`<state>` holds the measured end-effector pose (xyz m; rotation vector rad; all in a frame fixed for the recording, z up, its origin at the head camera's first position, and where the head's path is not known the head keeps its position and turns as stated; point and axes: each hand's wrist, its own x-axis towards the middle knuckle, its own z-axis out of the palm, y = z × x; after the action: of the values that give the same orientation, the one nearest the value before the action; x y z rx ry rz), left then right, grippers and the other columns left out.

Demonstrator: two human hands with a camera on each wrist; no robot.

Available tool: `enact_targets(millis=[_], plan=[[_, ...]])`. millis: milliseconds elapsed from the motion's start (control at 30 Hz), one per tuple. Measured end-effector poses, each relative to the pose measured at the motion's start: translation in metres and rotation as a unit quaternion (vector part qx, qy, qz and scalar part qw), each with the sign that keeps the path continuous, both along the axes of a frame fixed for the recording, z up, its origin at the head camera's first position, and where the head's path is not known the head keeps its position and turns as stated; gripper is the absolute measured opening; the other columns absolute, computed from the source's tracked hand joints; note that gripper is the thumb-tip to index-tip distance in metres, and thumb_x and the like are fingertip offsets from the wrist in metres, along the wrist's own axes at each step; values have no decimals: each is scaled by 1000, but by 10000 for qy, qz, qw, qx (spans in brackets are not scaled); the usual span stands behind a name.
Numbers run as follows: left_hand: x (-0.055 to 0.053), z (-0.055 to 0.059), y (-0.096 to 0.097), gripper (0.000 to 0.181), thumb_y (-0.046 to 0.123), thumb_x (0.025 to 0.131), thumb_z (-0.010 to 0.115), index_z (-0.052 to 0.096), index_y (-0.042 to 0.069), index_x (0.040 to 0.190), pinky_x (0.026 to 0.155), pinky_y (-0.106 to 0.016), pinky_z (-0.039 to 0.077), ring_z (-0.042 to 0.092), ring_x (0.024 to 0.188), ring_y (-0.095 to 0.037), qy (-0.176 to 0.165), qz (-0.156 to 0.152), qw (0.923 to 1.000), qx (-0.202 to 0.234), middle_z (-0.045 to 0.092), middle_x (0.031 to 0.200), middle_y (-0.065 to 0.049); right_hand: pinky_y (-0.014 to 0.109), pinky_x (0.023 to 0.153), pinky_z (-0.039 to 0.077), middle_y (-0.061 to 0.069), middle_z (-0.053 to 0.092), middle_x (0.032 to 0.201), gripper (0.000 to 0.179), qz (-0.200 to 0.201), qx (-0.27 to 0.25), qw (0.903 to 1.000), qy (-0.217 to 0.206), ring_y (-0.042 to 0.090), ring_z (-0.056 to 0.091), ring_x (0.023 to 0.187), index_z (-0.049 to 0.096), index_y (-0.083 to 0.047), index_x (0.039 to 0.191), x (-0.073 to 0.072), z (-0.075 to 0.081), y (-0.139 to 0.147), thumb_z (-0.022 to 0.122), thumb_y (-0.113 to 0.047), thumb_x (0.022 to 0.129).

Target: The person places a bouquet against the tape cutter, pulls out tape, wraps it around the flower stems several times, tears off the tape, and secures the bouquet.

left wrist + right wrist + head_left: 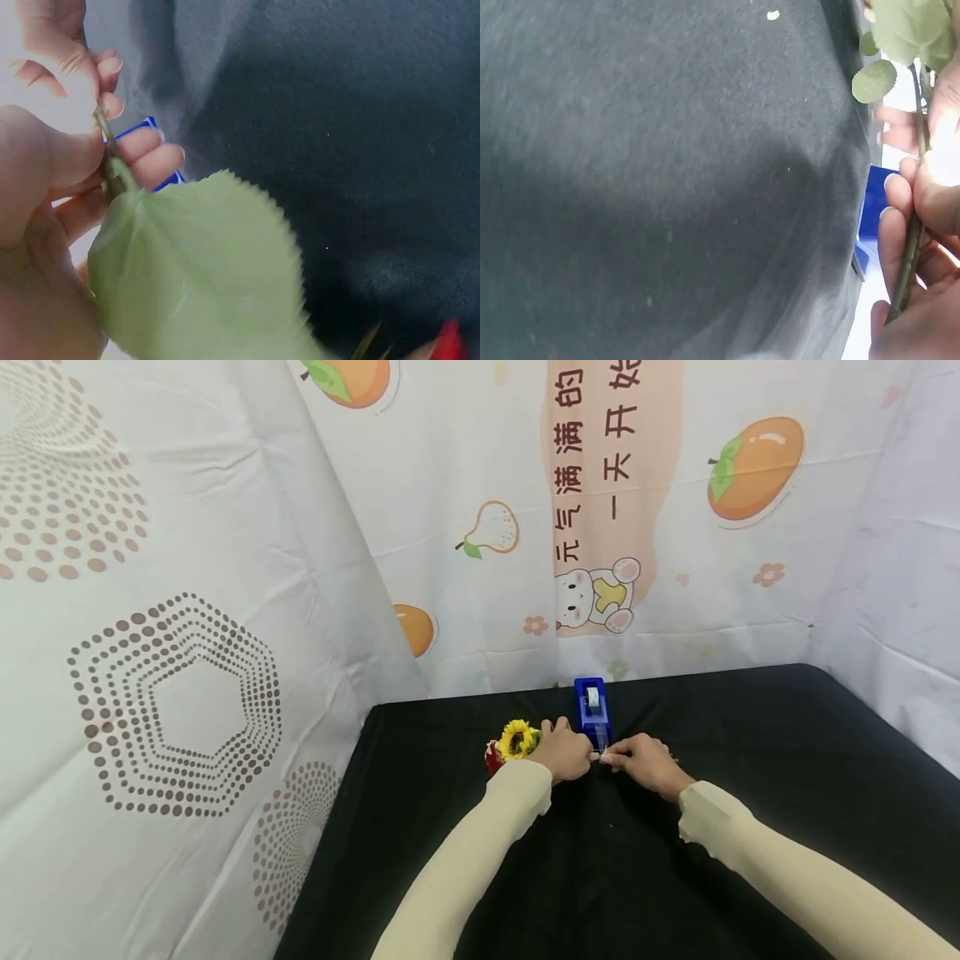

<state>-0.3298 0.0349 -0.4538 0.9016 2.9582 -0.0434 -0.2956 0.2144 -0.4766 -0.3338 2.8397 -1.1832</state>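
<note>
Below the blue tape dispenser point(594, 720) in the head view, both hands hold artificial flowers by the stem. My left hand point(562, 752) pinches the stem point(112, 139) between thumb and fingers, just beside a broad green leaf point(202, 262). A yellow sunflower point(518, 740) and a red flower point(492, 758) stick out to its left. Close by, my right hand point(645, 764) grips the lower stem point(907, 270), which runs across its fingers to the palm. In the right wrist view, glare washes out the spot where the two hands meet.
Black cloth point(750, 735) covers the table. Behind it hangs a white curtain point(435, 468) with fruit prints, and a dotted white curtain point(210, 693) hangs at the left. A small pale scrap point(773, 15) lies on the cloth.
</note>
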Motion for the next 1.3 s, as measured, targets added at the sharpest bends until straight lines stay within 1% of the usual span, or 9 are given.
enact_targets(millis=[67, 133, 267, 400, 633, 733, 900, 1100, 1300], plan=[[-1, 1, 0, 27, 37, 105, 57, 78, 30, 91, 89, -43, 24, 41, 97, -16, -34, 95, 9999, 73, 66, 84, 14, 36, 68, 43, 2, 72, 86, 23, 71, 25, 9999, 103, 18, 57, 71, 79, -4, 108, -1, 1, 0, 66, -22, 102], [-2, 2, -1, 24, 38, 103, 60, 80, 31, 93, 89, -42, 25, 42, 95, -15, 99, 87, 9999, 45, 67, 85, 15, 35, 67, 42, 2, 71, 84, 20, 74, 21, 9999, 113, 18, 55, 68, 80, -6, 104, -3, 1, -2, 67, -22, 101], [-1, 4, 0, 24, 41, 101, 64, 75, 30, 84, 88, -40, 27, 42, 93, -13, 627, -155, 9977, -198, 64, 78, 14, 34, 62, 41, 2, 68, 81, 19, 65, -39, 9999, 93, 19, 52, 65, 80, -8, 99, -4, 1, -1, 68, -23, 101], [0, 3, 2, 23, 41, 100, 65, 70, 29, 80, 88, -39, 26, 40, 93, -12, 1091, -378, 9925, -408, 63, 75, 12, 35, 63, 42, 2, 69, 84, 20, -18, -66, 10000, 67, 19, 55, 68, 80, -8, 104, -4, 1, 0, 68, -23, 101], [2, -3, 0, 22, 37, 96, 70, 69, 31, 75, 89, -38, 26, 40, 95, -13, 1802, -653, 9799, -559, 62, 71, 13, 37, 67, 41, 7, 69, 91, 24, -33, -179, 9988, -458, 21, 55, 73, 77, -5, 108, -4, 6, -1, 64, -25, 103], [5, -6, -3, 24, 36, 98, 69, 69, 31, 74, 89, -39, 26, 40, 100, -15, 1980, -810, 9746, -656, 65, 74, 13, 37, 69, 42, 9, 69, 94, 29, -7, -227, 9969, -748, 23, 56, 78, 76, -4, 108, -4, 7, -3, 62, -30, 104], [9, -11, -5, 25, 36, 101, 64, 70, 31, 77, 97, -41, 29, 42, 111, -16, 2232, -989, 9639, -1064, 72, 90, 11, 36, 71, 45, 10, 69, 97, 36, 118, -314, 9943, -1011, 25, 59, 83, 74, -2, 108, -4, 7, -3, 59, -34, 105], [13, -9, -6, 26, 36, 103, 61, 72, 31, 80, 105, -44, 30, 44, 120, -17, 2389, -1034, 9558, -1368, 72, 98, 12, 37, 73, 45, 9, 67, 96, 46, 134, -295, 9940, -1045, 25, 59, 86, 72, 0, 111, -4, 9, -1, 57, -43, 105], [14, -10, -7, 23, 35, 105, 57, 73, 30, 89, 100, -43, 30, 43, 116, -17, 2656, -1135, 9466, -1435, 71, 97, 12, 40, 77, 46, 7, 69, 95, 38, 64, -255, 9948, -980, 24, 60, 85, 74, 0, 112, -7, 7, -1, 57, -34, 107]])
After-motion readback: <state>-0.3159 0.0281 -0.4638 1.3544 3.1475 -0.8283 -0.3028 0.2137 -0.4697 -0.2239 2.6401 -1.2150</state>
